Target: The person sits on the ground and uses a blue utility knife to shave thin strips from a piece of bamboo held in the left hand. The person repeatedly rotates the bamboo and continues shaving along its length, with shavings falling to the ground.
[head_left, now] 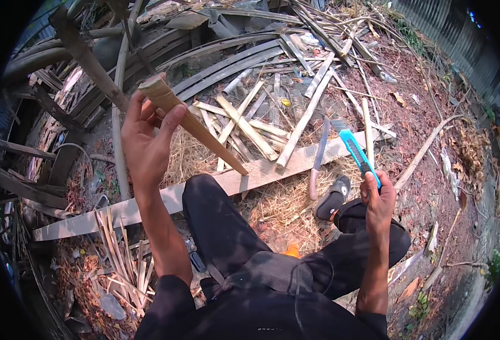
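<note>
My left hand [147, 136] grips the upper end of a split bamboo piece [201, 131], fingers wrapped behind it. The piece slants down to the right, and its lower tip meets a long wooden plank [272, 175]. Over on the right, my right hand [379, 195] is closed round the lower end of a blue utility knife [356, 152]. Its blade is out, pointing up and left, away from the bamboo. Between the two hands a long knife [319, 156] lies across the plank, blade away from me and its brownish handle toward me.
Several split bamboo strips [247, 127] lie crisscrossed beyond the plank. Thin sticks [126, 258] are bunched at the near left. Wooden poles [83, 54] and boards stand at the far left. A branch [425, 148] lies on the right, near a corrugated wall [459, 34].
</note>
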A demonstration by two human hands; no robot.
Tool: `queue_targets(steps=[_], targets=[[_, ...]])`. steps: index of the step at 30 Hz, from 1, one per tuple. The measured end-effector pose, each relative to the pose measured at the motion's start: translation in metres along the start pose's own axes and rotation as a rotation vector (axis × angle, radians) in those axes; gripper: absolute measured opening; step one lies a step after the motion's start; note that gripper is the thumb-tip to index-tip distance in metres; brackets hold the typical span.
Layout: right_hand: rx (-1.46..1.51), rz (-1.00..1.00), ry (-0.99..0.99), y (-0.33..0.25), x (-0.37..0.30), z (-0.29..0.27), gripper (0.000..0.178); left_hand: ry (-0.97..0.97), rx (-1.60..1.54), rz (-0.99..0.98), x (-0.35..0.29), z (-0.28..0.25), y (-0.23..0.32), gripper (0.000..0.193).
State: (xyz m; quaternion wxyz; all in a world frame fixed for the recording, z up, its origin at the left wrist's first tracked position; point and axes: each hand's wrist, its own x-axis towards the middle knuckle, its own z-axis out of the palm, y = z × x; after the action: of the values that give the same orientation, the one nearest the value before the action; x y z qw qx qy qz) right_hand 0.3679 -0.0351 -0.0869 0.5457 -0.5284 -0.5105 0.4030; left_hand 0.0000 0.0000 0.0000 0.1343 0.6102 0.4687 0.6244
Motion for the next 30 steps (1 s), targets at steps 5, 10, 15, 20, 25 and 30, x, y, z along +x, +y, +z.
queue_targets(steps=[5,10,15,20,25,30], targets=[[0.56,0.214,-0.336,-0.02,-0.05,0.041,0.026,-0.095,0.055,0.042,0.007,0.001,0.015,0.052],[0.478,0.111,-0.597,-0.046,-0.044,0.077,0.024,-0.086,0.025,0.142,0.016,0.003,0.024,0.035],[0.087,-0.263,-0.366,-0.09,-0.017,0.114,0.027,-0.06,0.08,0.2,0.02,0.001,0.033,0.03],[0.135,-0.36,-0.359,-0.11,-0.013,0.142,0.03,0.022,0.012,0.049,0.022,0.015,0.046,0.017],[-0.026,-0.502,-0.352,-0.123,-0.011,0.147,0.045,-0.02,-0.022,0.102,0.021,0.028,0.048,0.017],[-0.147,-0.451,-0.389,-0.125,-0.013,0.143,0.043,-0.04,0.011,0.166,0.021,0.03,0.043,0.017]])
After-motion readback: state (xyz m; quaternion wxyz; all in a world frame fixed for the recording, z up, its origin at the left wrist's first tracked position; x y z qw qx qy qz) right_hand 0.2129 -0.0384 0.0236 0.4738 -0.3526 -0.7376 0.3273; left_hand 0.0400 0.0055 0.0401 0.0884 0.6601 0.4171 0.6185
